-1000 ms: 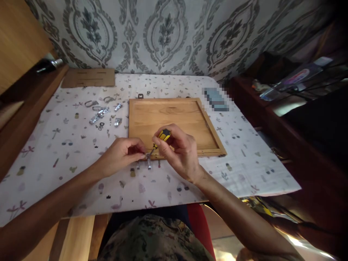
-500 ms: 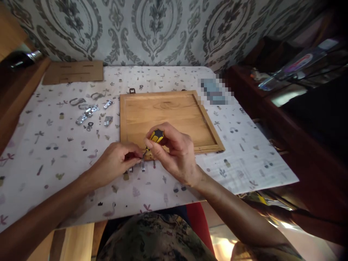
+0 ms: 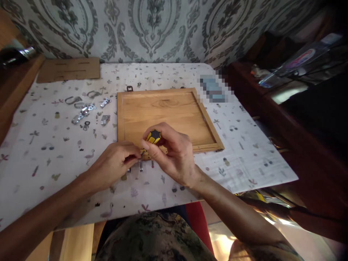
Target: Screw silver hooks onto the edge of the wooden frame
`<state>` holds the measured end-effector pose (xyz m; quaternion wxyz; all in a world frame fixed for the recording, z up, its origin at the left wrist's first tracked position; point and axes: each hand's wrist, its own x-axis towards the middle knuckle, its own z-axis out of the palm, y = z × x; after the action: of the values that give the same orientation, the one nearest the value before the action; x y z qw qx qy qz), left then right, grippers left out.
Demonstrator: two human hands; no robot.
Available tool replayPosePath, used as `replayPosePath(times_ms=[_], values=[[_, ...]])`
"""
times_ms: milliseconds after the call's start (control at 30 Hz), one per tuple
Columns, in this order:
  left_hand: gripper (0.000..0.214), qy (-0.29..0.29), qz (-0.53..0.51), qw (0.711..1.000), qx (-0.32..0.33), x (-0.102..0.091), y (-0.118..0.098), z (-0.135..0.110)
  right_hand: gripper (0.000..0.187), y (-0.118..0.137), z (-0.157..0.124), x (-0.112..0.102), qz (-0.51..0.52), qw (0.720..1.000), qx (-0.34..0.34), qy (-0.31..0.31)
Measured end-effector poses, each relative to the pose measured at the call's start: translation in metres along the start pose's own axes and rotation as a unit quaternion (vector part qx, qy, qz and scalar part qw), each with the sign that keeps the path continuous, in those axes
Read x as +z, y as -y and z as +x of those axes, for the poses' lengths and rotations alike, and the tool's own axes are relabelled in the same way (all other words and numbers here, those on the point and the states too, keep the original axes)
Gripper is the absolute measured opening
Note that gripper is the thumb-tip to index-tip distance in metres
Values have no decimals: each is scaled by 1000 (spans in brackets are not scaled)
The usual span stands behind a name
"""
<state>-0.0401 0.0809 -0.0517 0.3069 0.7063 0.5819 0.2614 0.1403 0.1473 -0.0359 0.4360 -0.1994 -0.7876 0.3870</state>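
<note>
My right hand (image 3: 174,154) is closed around the yellow-and-black handle of a screwdriver (image 3: 153,136), which slants down and left to the near edge of a framed wooden panel (image 3: 163,114). Beside the screwdriver's tip, the fingers of my left hand (image 3: 115,159) are pinched together at the panel's near left corner. Whatever lies between those fingertips is hidden. Just below them, a shiny metal latch (image 3: 140,166) sticks out from the panel's edge over the tablecloth, partly covered by my hands.
Left of the panel lie several metal latch parts (image 3: 83,113) and small pieces of hardware. A cardboard piece (image 3: 69,69) rests at the back left of the patterned tablecloth (image 3: 62,152). A pixelated object (image 3: 213,88) sits at the back right. A clear bottle (image 3: 301,59) is farther right.
The view has shifted slightly, so the panel and table items appear a little higher and farther left. Both hands keep nearly the same pose at the panel's corner.
</note>
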Motion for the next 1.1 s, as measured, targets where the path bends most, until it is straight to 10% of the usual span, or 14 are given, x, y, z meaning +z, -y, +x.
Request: replayPosePath(times_ms=[1100], values=[[27, -24, 40, 995, 89, 9, 3, -5, 8, 3, -3, -1, -27, 1000, 5, -1]])
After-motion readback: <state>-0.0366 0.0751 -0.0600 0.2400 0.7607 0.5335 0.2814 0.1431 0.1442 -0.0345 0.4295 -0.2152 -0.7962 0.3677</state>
